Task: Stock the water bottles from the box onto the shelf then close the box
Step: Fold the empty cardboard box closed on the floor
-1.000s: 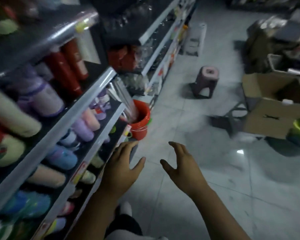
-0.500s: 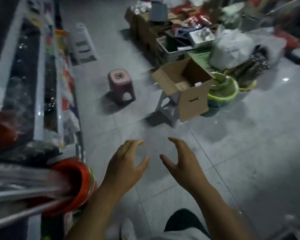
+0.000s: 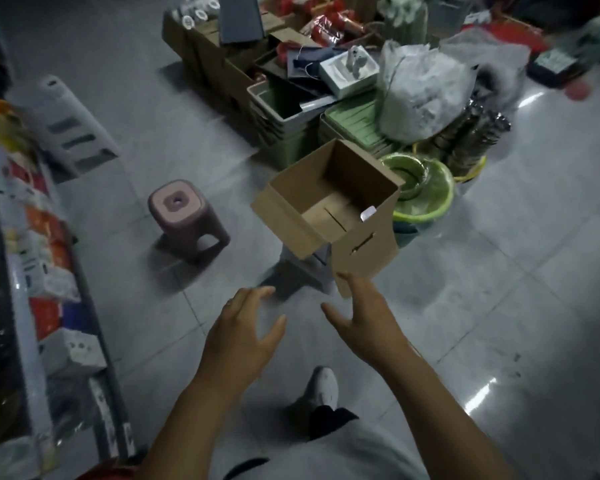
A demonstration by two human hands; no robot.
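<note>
Both hands, left [image 3: 238, 336] and right [image 3: 362, 311], reach forward empty with fingers spread toward the open box [image 3: 329, 206].

Bare floor [image 3: 465, 306] lies open ahead — box [image 3: 326, 209] and pink stool [image 3: 184, 216] stand beyond.

1. The left hand [image 3: 243, 327] and right hand [image 3: 364, 306] were bare, and so were the arms [image 3: 205, 410].
2. One foot wore a white shoe [image 3: 323, 386] and a dark sock [image 3: 329, 415].
3. The leg had light grey cloth [image 3: 326, 455] on it.
</note>
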